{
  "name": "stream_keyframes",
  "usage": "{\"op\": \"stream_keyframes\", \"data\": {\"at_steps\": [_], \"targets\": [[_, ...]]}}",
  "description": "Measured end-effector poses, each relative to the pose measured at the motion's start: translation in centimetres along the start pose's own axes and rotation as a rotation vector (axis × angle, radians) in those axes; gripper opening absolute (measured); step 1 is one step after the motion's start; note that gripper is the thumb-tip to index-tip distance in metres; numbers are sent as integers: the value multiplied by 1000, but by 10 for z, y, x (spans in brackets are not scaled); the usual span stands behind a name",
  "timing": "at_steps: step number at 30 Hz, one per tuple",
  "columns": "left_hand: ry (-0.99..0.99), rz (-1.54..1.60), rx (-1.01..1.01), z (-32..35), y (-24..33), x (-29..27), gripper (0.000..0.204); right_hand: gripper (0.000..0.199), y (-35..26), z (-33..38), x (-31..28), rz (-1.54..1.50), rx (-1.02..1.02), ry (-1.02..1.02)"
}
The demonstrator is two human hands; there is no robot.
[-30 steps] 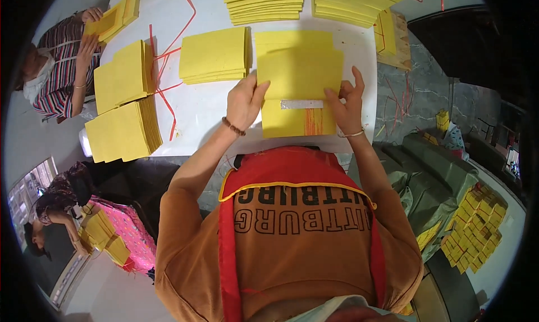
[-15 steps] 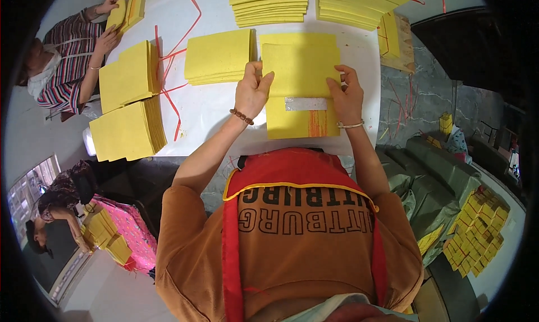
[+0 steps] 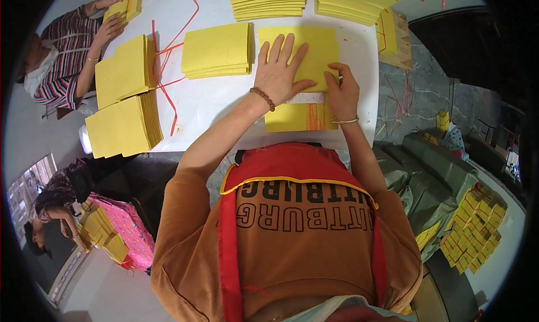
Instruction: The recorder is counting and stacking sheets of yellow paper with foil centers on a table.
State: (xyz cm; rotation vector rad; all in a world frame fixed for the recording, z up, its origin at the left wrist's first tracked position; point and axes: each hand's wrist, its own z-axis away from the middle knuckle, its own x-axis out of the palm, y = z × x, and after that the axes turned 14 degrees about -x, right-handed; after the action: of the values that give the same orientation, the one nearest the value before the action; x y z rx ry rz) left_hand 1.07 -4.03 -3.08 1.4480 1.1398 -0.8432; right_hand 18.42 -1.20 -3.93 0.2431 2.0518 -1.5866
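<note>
In front of me on the white table lies a yellow paper sheet (image 3: 320, 50), its upper part covering a larger yellow layer. A silver foil strip (image 3: 307, 98) and a patch of orange-red streaks (image 3: 315, 118) show on the lower part. My left hand (image 3: 278, 78) rests flat across the sheet with fingers spread. At the right edge my right hand (image 3: 343, 95) pinches the paper between thumb and bent fingers; the exact contact is partly hidden.
Yellow paper stacks stand to the left (image 3: 216, 50), farther left (image 3: 126, 69) and at the back (image 3: 268, 2). Red straps (image 3: 172, 106) lie on the white table (image 3: 208, 106). A co-worker's hands (image 3: 112, 27) handle yellow paper at far left; another person (image 3: 62, 210) works behind.
My left hand has let go of the sheet's left edge and moved onto its top, fingers spread flat. The raised sheet now lies lower. My right hand stays at the right edge.
</note>
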Motion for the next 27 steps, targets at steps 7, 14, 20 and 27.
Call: {"op": "stream_keyframes", "data": {"at_steps": [7, 14, 20, 27], "targets": [[-26, -29, 12, 1, -2, 9, 76, 79, 20, 12, 4, -196, 22, 87], [-14, -6, 84, 2, -4, 5, 71, 72, 45, 19, 8, -647, 191, 10], [-55, 127, 118, 8, -8, -3, 61, 57, 31, 18, 7, -787, 243, 32], [-14, 34, 262, 7, -3, -10, 53, 47, 38, 25, 8, -696, 270, 89]]}}
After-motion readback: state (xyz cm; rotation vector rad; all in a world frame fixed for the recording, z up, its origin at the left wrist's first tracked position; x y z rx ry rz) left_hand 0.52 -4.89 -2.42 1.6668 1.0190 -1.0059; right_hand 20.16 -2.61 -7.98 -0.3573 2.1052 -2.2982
